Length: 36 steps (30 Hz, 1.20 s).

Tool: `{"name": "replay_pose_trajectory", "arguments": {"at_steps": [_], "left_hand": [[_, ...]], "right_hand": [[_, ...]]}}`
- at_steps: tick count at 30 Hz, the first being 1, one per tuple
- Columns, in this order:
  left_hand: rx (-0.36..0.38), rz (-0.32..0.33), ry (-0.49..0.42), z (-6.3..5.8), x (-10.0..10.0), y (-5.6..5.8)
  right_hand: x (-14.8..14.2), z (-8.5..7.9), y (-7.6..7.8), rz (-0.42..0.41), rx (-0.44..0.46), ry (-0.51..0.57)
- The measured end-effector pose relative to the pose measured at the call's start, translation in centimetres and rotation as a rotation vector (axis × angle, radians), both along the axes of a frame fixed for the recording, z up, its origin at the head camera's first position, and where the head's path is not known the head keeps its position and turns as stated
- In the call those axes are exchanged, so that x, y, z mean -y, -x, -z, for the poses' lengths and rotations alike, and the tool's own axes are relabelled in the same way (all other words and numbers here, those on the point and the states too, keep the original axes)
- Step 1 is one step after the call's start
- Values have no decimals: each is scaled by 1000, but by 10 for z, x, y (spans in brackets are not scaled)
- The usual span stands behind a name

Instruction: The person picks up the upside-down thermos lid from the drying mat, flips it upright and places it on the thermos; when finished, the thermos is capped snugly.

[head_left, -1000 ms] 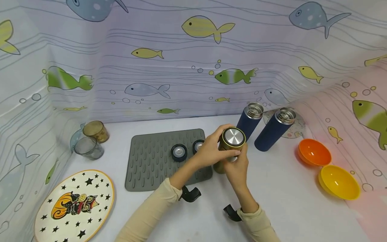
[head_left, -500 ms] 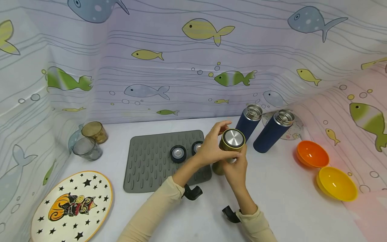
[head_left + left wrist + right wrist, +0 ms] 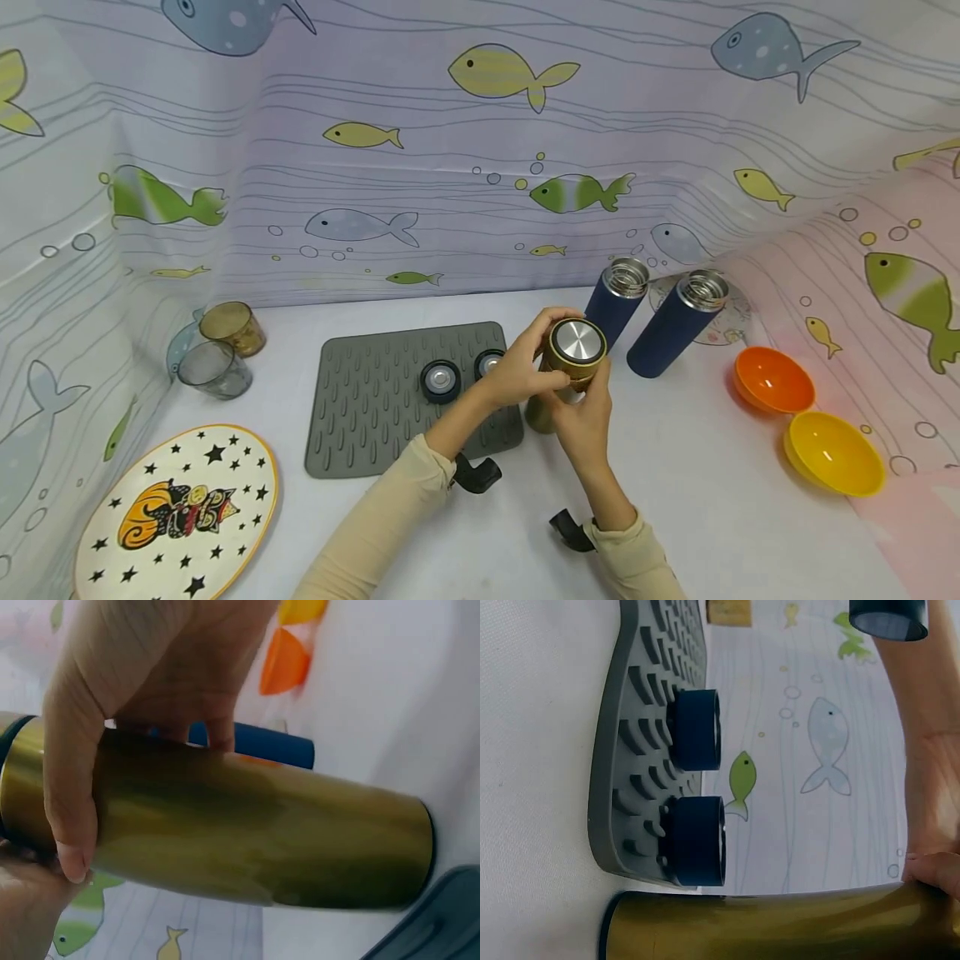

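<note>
A gold vacuum flask [image 3: 542,415] stands upright in front of me, its base right at the table beside the mat. On top is a gold lid [image 3: 578,342] with a silver disc and black ring. My left hand [image 3: 521,367] curls round the lid from the left, thumb in front and fingers behind. Lower down, my right hand [image 3: 588,417] grips the body; the left wrist view shows that thumb crossing the gold flask [image 3: 255,825]. Two dark caps, a left cap [image 3: 440,381] and a right cap [image 3: 489,362], sit on the grey drying mat [image 3: 360,417].
A left blue flask [image 3: 617,304] and a right blue flask [image 3: 675,325] stand lidless behind the hands. An orange bowl [image 3: 772,382] and a yellow bowl [image 3: 834,454] lie right. At left are an amber glass [image 3: 234,327], a grey glass [image 3: 216,371] and an oval plate [image 3: 251,525].
My left fingers lifted slightly from the lid half a second ago and now curl round it again. The left thumb has drawn leftward, baring more gold below the rim. My right hand stays put.
</note>
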<state>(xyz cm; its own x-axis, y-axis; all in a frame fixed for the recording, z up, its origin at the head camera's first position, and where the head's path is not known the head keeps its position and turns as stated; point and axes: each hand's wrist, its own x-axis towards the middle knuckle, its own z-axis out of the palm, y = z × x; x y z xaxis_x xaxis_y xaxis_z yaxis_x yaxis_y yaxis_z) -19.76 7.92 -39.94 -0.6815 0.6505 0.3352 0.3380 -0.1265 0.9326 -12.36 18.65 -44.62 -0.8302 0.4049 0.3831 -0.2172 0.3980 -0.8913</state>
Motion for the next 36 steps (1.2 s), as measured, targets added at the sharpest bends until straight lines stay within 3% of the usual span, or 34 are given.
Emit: {"name": "replay_pose_trajectory", "arguments": {"at_steps": [2, 5, 8, 11, 14, 17, 20, 22, 26, 31, 36], "left_hand": [[8, 3, 20, 0, 1, -1], [3, -48, 70, 1, 2, -1], [1, -29, 33, 3, 2, 1], [31, 26, 6, 3, 2, 1], [21, -34, 77, 2, 0, -1], [24, -65, 75, 3, 0, -1], [41, 12, -4, 4, 0, -1], [46, 33, -8, 4, 0, -3], [42, -15, 23, 4, -3, -5], [54, 23, -37, 5, -2, -4], [29, -55, 9, 4, -2, -5]], "right_hand": [[3, -7, -2, -9, -5, 10], [8, -21, -7, -14, -8, 4], [11, -32, -12, -25, -17, -4], [12, -33, -12, -24, -22, 8], [12, -31, -11, -21, -28, 25], [11, -29, -11, -23, -31, 25], [11, -28, -11, -18, -29, 6], [11, -28, -12, -27, -32, 25], [12, -28, -13, -25, -25, 43], [13, -27, -13, -16, -17, 31], [13, -28, -12, -13, -29, 38]]}}
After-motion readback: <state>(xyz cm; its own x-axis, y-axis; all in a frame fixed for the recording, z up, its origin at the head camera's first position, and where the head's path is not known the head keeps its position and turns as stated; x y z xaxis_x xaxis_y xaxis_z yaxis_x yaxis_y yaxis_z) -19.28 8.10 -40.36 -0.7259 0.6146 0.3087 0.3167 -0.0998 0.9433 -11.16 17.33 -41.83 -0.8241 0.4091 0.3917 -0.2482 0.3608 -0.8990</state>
